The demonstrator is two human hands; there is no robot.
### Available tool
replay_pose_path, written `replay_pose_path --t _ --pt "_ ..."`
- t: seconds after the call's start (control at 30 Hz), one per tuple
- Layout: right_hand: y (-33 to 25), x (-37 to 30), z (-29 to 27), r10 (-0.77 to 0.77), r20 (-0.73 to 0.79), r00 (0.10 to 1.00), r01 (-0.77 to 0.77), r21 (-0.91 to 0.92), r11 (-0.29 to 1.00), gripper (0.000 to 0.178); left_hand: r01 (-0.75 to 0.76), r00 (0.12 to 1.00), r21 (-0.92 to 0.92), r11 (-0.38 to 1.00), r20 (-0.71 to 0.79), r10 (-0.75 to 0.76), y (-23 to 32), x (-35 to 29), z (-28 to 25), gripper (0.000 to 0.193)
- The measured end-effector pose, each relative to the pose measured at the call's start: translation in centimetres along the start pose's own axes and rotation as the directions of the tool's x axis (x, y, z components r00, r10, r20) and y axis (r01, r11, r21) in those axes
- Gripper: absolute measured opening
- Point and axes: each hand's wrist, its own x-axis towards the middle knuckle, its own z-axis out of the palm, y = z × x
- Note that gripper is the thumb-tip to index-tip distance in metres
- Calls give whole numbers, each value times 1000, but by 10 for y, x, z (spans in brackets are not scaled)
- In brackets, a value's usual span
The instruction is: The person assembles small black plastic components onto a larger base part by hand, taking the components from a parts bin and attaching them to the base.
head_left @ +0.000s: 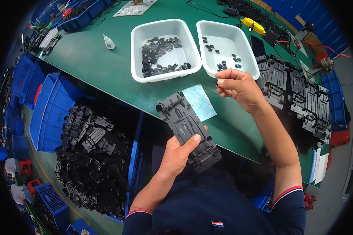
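My left hand [179, 153] grips a long black moulded plastic part [189, 131] with ribs and raised channels, thumb on its top face. The part is tilted over the table's near edge. To its right, my right hand [238, 87] is raised in front of the right white tub [250, 64], thumb and fingers pinched on a small black piece [217, 82] mostly hidden by the fingertips. Small black pieces [224, 65] lie scattered in that tub. The left white tub [136, 51] holds many more small black pieces [155, 55]. A shiny pale sheet [200, 102] lies beside the plastic part.
Similar black parts are stacked on the table [117, 70] at right [298, 90]. A large blue bin [47, 113] heaped with black parts [94, 164] stands below the left edge. A small white bottle [109, 42] and a yellow tool [253, 26] are on the far side.
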Motion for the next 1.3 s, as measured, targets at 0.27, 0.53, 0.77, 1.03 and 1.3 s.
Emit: replay_pose_path --t 0.27,0.53,0.77,1.03,1.3 --pt "20 6 8 21 12 1000 -18 -242 970 16 -97 995 -1 995 24 97 -5 8 -13 37" --pt "34 12 22 -31 -10 999 20 -552 834 11 -59 998 -17 998 34 60 -5 11 -21 39" --pt "36 17 37 -78 42 996 84 -720 689 10 -28 998 -25 999 58 29 -1 11 -22 37" --pt "48 24 44 -269 136 953 258 -830 494 12 3 999 -10 1000 51 -2 -1 12 -24 35" --pt "42 3 41 -752 431 499 725 -683 90 21 -23 998 9 1000 55 22 -6 10 -22 33"
